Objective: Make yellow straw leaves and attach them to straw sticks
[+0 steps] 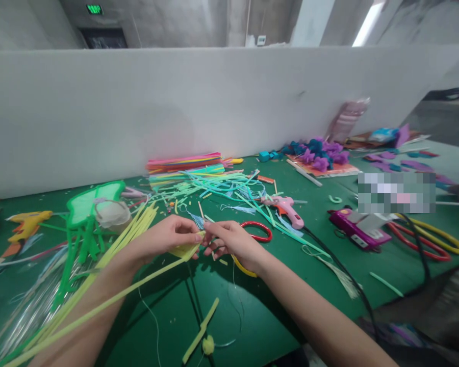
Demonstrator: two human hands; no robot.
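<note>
My left hand [179, 234] is closed in a pinch on a folded piece of yellow pipe cleaner [183, 251]. From it, a long yellow strand runs down to the lower left across my forearm. My right hand [231, 243] meets it from the other side, thumb and fingertips pressed together at the piece's edge; the exact contact is partly hidden. Just behind my right hand lie scissors with a red handle loop [265, 234] and a yellow one [243, 267]. Below, a yellow pipe cleaner offcut [201, 331] and a small yellow ball [208, 345] rest on the green table [252, 316].
Yellow pipe cleaners [141, 224] and a green mesh shape [95, 204] lie left, near a yellow glue gun [26, 224]. A pink glue gun [290, 211] with a black cord sits right. Purple flowers [321, 155] lie farther back, before a white partition [214, 102].
</note>
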